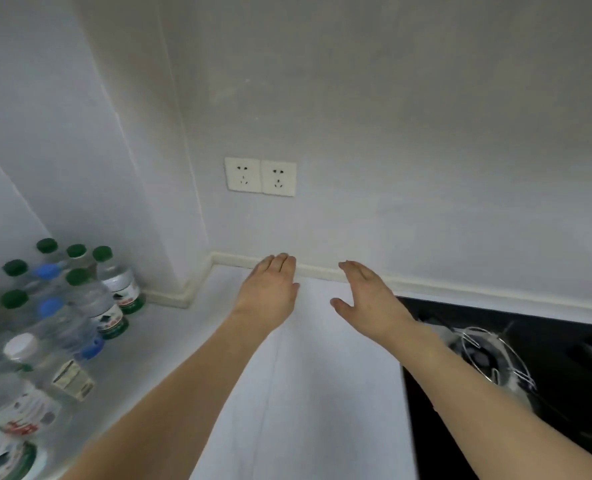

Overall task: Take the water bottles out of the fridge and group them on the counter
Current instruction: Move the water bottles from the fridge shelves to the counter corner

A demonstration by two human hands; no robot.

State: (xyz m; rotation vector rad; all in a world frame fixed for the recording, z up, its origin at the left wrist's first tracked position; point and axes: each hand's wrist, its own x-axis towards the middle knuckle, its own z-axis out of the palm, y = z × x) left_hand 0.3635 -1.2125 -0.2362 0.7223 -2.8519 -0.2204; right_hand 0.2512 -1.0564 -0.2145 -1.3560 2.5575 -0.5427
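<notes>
Many bottles (80,299) left of empty left hand (270,289)

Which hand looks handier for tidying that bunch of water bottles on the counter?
Probably the left hand. The water bottles stand on the counter to its left, in the corner. The right hand lies farther off, nearer the black stovetop, and would have to cross over. Both hands are open and empty.

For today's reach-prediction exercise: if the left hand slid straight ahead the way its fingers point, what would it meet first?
The left hand points at the raised white trim at the wall's foot; its fingertips look almost on it already, though depth is unclear. The bottles lie off to its left.
</notes>
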